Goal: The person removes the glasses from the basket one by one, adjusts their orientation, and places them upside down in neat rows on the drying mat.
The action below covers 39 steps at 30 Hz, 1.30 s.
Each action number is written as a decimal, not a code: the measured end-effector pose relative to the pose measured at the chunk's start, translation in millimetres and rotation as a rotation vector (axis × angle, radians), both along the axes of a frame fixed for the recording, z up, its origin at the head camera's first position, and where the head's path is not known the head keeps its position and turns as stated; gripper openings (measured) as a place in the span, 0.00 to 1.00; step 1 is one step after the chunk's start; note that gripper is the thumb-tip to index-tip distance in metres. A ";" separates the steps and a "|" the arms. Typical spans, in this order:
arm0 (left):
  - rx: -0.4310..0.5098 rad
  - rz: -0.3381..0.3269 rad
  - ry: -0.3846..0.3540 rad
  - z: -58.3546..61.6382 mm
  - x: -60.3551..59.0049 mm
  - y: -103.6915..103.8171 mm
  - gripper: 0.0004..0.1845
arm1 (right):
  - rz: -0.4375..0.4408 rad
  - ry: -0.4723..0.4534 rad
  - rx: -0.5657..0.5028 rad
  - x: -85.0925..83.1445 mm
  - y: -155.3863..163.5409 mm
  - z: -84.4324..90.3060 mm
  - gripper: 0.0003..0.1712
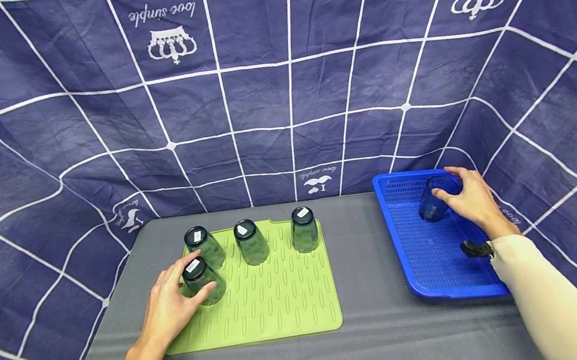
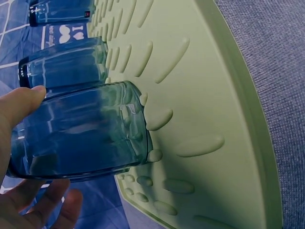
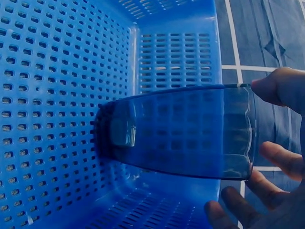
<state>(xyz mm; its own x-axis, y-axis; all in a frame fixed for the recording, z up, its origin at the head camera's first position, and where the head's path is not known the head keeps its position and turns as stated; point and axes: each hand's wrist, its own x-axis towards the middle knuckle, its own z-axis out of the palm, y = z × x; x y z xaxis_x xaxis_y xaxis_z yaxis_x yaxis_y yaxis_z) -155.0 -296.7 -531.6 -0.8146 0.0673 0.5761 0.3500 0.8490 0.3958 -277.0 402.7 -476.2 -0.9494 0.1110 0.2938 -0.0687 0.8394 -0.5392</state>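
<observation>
On the green ridged mat (image 1: pixel 282 301), my left hand (image 1: pixel 170 296) has its thumb and fingers at opposite sides of a dark-tinted drinking glass (image 2: pixel 86 133). That glass is upside down, its mouth at the mat and its stickered base up. Three similar upturned glasses stand along the back: the left glass (image 1: pixel 207 250) just behind it, the middle glass (image 1: pixel 252 244) and the right glass (image 1: pixel 304 232). At the right, my right hand (image 1: pixel 471 199) pinches the rim of another glass (image 3: pixel 181 131), which stands mouth up in the blue basket (image 1: pixel 402 250).
A grey cloth (image 1: pixel 362 255) covers the table, with a strip of it between mat and basket. Navy curtains (image 1: pixel 262 99) with white grid lines hang at the back and on both sides, close behind the basket.
</observation>
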 end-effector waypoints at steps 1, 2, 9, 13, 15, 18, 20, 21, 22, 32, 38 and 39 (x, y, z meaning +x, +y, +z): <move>0.004 -0.003 0.002 0.1 -0.4 0.0 0.47 | 0.004 -0.004 0.003 -0.6 -0.3 0.1 0.45; 0.007 -0.007 0.005 0.3 -0.8 0.0 0.47 | 0.009 -0.009 0.008 -1.4 -0.3 -0.2 0.46; 0.029 -0.018 0.001 1.4 -1.8 0.2 0.47 | 0.042 -0.089 0.052 -4.8 -1.1 -0.2 0.50; 0.026 -0.015 0.003 1.5 -1.1 0.2 0.47 | 0.060 -0.118 0.070 -5.1 -0.9 -0.4 0.51; 0.025 -0.014 0.006 1.5 -0.9 0.1 0.46 | 0.066 -0.125 0.074 -4.9 -0.1 -1.7 0.51; 0.026 -0.015 0.009 1.1 -0.9 -0.4 0.46 | 0.073 -0.127 0.077 -4.6 0.9 -4.3 0.51; 0.024 -0.014 0.011 0.8 -1.1 -0.8 0.46 | 0.075 -0.125 0.077 -4.2 1.0 -5.5 0.51; 0.024 -0.014 0.013 0.6 -1.2 -1.0 0.46 | 0.076 -0.124 0.079 -4.1 0.8 -5.8 0.52; 0.024 -0.013 0.014 0.5 -1.2 -1.3 0.46 | 0.077 -0.123 0.080 -4.0 0.6 -5.9 0.52; 0.032 -0.014 0.015 1.5 -0.7 -0.8 0.45 | 0.085 -0.124 0.069 0.5 -2.2 -2.1 0.51; 0.038 -0.015 0.012 1.3 -0.7 -0.4 0.44 | 0.088 -0.111 0.062 0.6 -2.0 -4.1 0.51; 0.040 -0.015 0.012 1.0 -0.9 -0.6 0.44 | 0.088 -0.109 0.062 0.5 -2.0 -4.3 0.51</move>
<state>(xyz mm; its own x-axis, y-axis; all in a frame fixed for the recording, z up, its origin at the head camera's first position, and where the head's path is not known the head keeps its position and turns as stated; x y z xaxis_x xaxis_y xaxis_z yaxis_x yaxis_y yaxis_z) -155.9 -297.3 -530.6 -0.8069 0.0566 0.5879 0.3676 0.8272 0.4249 -276.5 400.7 -480.5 -0.9813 0.0105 0.1924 -0.0878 0.8644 -0.4951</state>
